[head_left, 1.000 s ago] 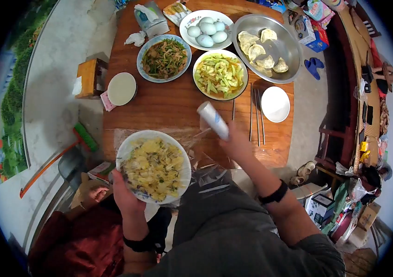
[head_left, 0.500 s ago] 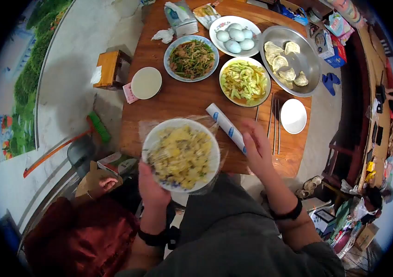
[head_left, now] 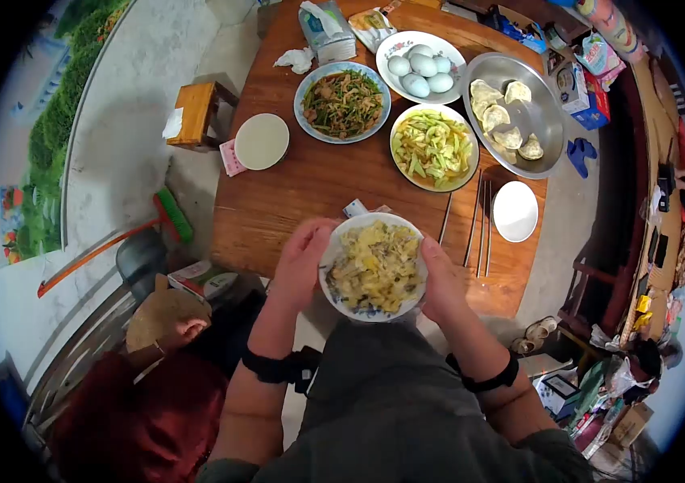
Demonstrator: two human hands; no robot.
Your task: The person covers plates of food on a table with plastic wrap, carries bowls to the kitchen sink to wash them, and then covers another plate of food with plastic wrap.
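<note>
Both my hands hold a white plate point(head_left: 376, 316) of yellow, scrambled-looking food point(head_left: 378, 267) above the table's near edge. My left hand point(head_left: 304, 262) grips its left rim, and my right hand point(head_left: 444, 282) closes on the right rim. Clear plastic film seems stretched over the plate, though its edges are hard to make out. Just beyond the plate, the end of a white roll point(head_left: 355, 208) with blue print shows; the plate and hands hide the rest. To the right lie several metal chopsticks point(head_left: 484, 233) beside a small white bowl point(head_left: 515, 211).
The wooden table point(head_left: 278, 209) also bears a meat-and-greens dish point(head_left: 342, 105), a green vegetable dish point(head_left: 435, 149), a plate of eggs point(head_left: 420, 71), a metal basin point(head_left: 548, 121) with dumplings and a pale bowl point(head_left: 262, 142). A person in a red sleeve point(head_left: 145, 410) sits at left.
The plate has moved right, over the white roll. My right hand, empty and raised before, now grips the plate's right rim; my left hand moved along with the plate.
</note>
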